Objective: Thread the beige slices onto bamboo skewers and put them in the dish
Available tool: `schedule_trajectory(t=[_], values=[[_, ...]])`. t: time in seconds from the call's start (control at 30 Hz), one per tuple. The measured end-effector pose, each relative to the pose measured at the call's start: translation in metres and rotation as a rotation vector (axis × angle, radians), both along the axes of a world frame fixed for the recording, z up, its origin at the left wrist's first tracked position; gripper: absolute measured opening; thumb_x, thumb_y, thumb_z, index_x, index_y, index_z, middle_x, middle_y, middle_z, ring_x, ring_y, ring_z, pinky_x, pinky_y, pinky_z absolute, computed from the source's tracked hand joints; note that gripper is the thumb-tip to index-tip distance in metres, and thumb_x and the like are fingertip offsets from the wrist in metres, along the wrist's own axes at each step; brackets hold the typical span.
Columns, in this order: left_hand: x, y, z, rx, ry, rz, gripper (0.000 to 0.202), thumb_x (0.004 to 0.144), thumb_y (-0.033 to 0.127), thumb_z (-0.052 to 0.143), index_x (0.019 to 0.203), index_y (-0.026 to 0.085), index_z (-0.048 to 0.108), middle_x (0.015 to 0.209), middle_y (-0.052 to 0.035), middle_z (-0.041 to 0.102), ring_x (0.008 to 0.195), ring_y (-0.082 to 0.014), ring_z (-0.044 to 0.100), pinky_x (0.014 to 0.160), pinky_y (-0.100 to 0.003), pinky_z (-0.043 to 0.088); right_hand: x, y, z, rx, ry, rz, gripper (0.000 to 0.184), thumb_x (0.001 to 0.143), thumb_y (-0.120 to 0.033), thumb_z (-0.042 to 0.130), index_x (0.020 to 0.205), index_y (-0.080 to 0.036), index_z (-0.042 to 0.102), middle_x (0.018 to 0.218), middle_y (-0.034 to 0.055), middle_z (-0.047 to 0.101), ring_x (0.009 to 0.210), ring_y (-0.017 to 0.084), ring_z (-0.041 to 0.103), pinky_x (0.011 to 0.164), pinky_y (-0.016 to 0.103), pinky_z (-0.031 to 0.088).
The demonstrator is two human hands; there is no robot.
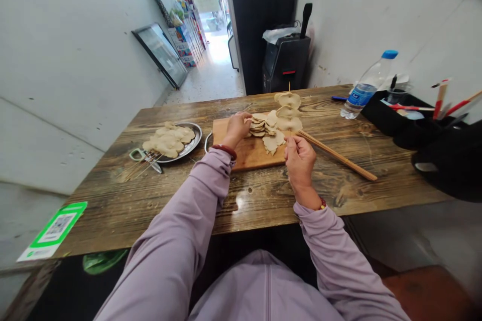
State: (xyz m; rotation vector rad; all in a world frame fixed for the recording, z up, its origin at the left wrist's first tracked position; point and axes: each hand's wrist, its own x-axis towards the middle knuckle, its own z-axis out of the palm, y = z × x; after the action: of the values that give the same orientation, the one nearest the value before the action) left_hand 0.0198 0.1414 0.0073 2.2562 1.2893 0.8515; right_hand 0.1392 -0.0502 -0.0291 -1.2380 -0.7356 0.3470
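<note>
My right hand (300, 160) is closed in a pinch on the lower end of a thin wooden skewer (289, 85). Several flat, pale beige slices (289, 111) are threaded along it, and its tip points away from me. My left hand (238, 129) has its fingers bent and drawn together at the left edge of a pile of loose slices (259, 125), apparently pinching one; its fingertips are partly hidden. That pile lies on a wooden cutting board (246, 155). Just right of the board is a bundle of bare skewers (339, 157).
At left, a round metal plate (194, 143) holds skewered slices (169, 140), with scissors (152, 161) by its rim. A water bottle (363, 91) and a black organizer (387, 113) with pens stand at right. A green QR card (56, 228) lies on the table's (248, 205) near left corner.
</note>
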Motion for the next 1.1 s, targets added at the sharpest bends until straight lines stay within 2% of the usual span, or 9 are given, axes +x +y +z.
schedule_trajectory(t=[0.13, 0.27, 0.43, 0.53, 0.6, 0.67, 0.8, 0.9, 1.1], values=[[0.025, -0.003, 0.008, 0.055, 0.098, -0.121, 0.032, 0.086, 0.02, 0.061, 0.112, 0.014, 0.08, 0.123, -0.0167, 0.074, 0.116, -0.0295, 0.064, 0.11, -0.041, 0.042, -0.001, -0.001, 0.002, 0.014, 0.035, 0.013, 0.037, 0.095, -0.053, 0.058, 0.092, -0.017, 0.068, 0.055, -0.0071, 0.049, 0.048, 0.01, 0.045, 0.049, 0.023, 0.037], [0.051, -0.017, 0.012, 0.065, 0.235, -0.2, 0.023, 0.082, 0.026, 0.069, 0.099, 0.015, 0.081, 0.116, -0.0187, 0.074, 0.118, -0.0345, 0.06, 0.11, -0.046, 0.039, -0.003, -0.002, 0.004, 0.0, 0.032, 0.025, 0.037, 0.096, -0.053, 0.058, 0.092, -0.017, 0.067, 0.055, -0.0076, 0.048, 0.047, 0.01, 0.044, 0.048, 0.023, 0.036], [0.069, -0.029, 0.013, 0.005, 0.22, -0.114, 0.004, 0.071, 0.012, 0.073, 0.068, 0.012, 0.07, 0.098, -0.0254, 0.073, 0.118, -0.0438, 0.059, 0.108, -0.055, 0.036, -0.003, -0.001, 0.004, -0.017, 0.018, 0.032, 0.037, 0.096, -0.053, 0.057, 0.093, -0.017, 0.066, 0.054, -0.0076, 0.048, 0.047, 0.01, 0.045, 0.048, 0.023, 0.036], [0.068, -0.025, 0.015, -0.005, 0.155, -0.052, 0.015, 0.072, 0.008, 0.067, 0.059, 0.015, 0.065, 0.087, -0.0209, 0.073, 0.11, -0.0391, 0.063, 0.105, -0.052, 0.038, -0.002, -0.001, 0.002, -0.027, 0.003, 0.02, 0.039, 0.096, -0.054, 0.056, 0.092, -0.017, 0.067, 0.054, -0.0073, 0.049, 0.047, 0.01, 0.046, 0.049, 0.023, 0.037], [0.058, -0.02, 0.019, -0.067, 0.01, -0.033, 0.019, 0.072, 0.012, 0.067, 0.054, 0.017, 0.062, 0.075, -0.0135, 0.07, 0.098, -0.0322, 0.066, 0.095, -0.043, 0.045, -0.002, 0.0, 0.002, -0.025, 0.004, 0.01, 0.038, 0.095, -0.054, 0.057, 0.092, -0.017, 0.067, 0.055, -0.007, 0.05, 0.048, 0.01, 0.047, 0.049, 0.023, 0.037], [0.042, -0.017, 0.024, -0.201, -0.269, -0.026, 0.018, 0.072, 0.017, 0.067, 0.054, 0.017, 0.063, 0.064, -0.0055, 0.065, 0.081, -0.0233, 0.065, 0.077, -0.032, 0.047, -0.003, 0.0, 0.003, -0.013, 0.022, 0.018, 0.038, 0.094, -0.053, 0.058, 0.092, -0.016, 0.068, 0.055, -0.007, 0.05, 0.048, 0.01, 0.046, 0.049, 0.023, 0.037], [-0.007, -0.029, 0.031, -0.563, -0.773, -0.078, 0.008, 0.071, 0.022, 0.072, 0.073, 0.015, 0.068, 0.068, -0.0006, 0.066, 0.058, -0.0101, 0.057, 0.056, -0.021, 0.043, -0.006, -0.002, 0.005, -0.034, 0.064, 0.112, 0.038, 0.091, -0.054, 0.061, 0.09, -0.017, 0.068, 0.052, -0.0079, 0.048, 0.045, 0.009, 0.043, 0.046, 0.023, 0.034], [-0.046, -0.054, 0.029, -0.762, -0.946, -0.043, 0.017, 0.07, 0.016, 0.077, 0.078, 0.016, 0.062, 0.069, 0.0011, 0.065, 0.055, -0.0082, 0.059, 0.056, -0.021, 0.048, -0.011, -0.007, 0.007, -0.084, 0.059, 0.272, 0.037, 0.087, -0.055, 0.065, 0.087, -0.018, 0.068, 0.048, -0.0086, 0.047, 0.042, 0.009, 0.04, 0.044, 0.023, 0.031], [-0.097, -0.088, 0.009, -0.799, -1.108, 0.135, 0.022, 0.074, 0.003, 0.068, 0.087, 0.016, 0.056, 0.081, -0.0019, 0.071, 0.065, -0.0112, 0.069, 0.066, -0.024, 0.057, -0.02, -0.018, 0.011, -0.204, 0.0, 0.596, 0.034, 0.085, -0.052, 0.068, 0.086, -0.018, 0.068, 0.045, -0.0096, 0.045, 0.038, 0.008, 0.034, 0.041, 0.022, 0.026]])
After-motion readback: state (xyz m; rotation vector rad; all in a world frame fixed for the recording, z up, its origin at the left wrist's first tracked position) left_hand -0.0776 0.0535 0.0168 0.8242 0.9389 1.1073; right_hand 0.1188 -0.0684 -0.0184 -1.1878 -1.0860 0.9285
